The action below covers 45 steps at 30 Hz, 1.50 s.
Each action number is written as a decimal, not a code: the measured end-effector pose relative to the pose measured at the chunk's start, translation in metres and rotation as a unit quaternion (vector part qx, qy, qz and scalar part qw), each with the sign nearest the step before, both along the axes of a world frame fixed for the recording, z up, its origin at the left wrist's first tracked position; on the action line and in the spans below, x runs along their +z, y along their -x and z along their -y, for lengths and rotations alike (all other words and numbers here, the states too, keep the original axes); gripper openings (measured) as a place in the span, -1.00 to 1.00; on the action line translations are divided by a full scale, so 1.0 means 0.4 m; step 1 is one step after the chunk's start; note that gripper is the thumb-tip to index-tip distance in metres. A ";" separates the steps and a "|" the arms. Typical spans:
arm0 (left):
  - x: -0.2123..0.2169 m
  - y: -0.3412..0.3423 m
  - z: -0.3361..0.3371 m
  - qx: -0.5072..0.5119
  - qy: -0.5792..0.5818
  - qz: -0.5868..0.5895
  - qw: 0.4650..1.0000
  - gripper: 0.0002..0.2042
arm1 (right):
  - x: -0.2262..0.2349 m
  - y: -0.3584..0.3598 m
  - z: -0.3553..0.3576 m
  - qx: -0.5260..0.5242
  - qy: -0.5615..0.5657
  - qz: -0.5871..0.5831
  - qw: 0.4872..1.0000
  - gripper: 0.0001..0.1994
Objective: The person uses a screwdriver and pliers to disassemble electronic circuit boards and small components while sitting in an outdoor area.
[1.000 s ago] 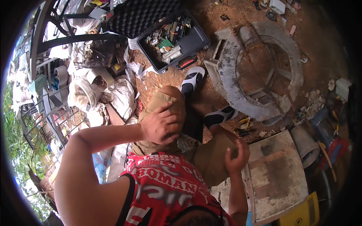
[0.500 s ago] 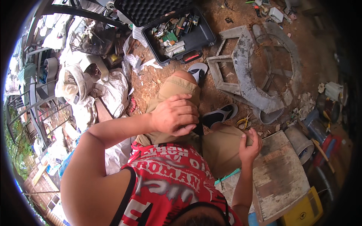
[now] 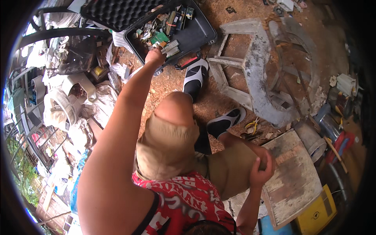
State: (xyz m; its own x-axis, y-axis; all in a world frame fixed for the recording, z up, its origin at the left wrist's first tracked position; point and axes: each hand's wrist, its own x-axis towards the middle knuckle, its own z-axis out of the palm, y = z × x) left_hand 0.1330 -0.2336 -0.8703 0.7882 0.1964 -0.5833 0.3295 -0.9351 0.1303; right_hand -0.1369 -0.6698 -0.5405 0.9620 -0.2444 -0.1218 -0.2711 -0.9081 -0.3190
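Note:
My left hand [image 3: 156, 56] is stretched far forward, over the near left rim of an open black hard case [image 3: 196, 44]. Its fingers are curled beside grey stick-like pieces [image 3: 171, 47] in the case; whatever they may hold is too small to make out. Green circuit boards [image 3: 159, 38] and several dark memory-stick-like strips [image 3: 176, 19] lie heaped in the same case. Down at the right, my right hand [image 3: 261, 170] rests against my bent knee, fingers loosely bent and thumb apart, with nothing visible in it.
A grey, worn ring-shaped frame [image 3: 256, 74] lies right of the case. Yellow-handled pliers [image 3: 252, 126] are by my foot. A worn board [image 3: 291, 176] and a yellow panel [image 3: 317, 211] are at the right. White sacks and plastic scrap [image 3: 62, 107] crowd the left.
My left hand has moved from above my lap forward to the case, the arm now extended. My right hand has shifted slightly down by the knee. The view has tilted a little.

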 end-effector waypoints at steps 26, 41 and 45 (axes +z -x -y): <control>0.843 0.018 0.194 0.095 0.792 -0.042 0.602 -0.70 | 0.055 0.042 0.061 -0.055 -0.060 0.190 0.978 -0.61; 0.765 0.252 0.570 0.009 0.547 -0.039 0.836 -0.68 | -0.730 0.580 0.409 -0.432 -0.174 -0.293 0.835 -0.51; 0.738 0.241 0.589 0.019 0.517 -0.033 0.855 -0.53 | -0.863 0.523 0.358 -0.477 -0.255 -0.322 0.777 -0.45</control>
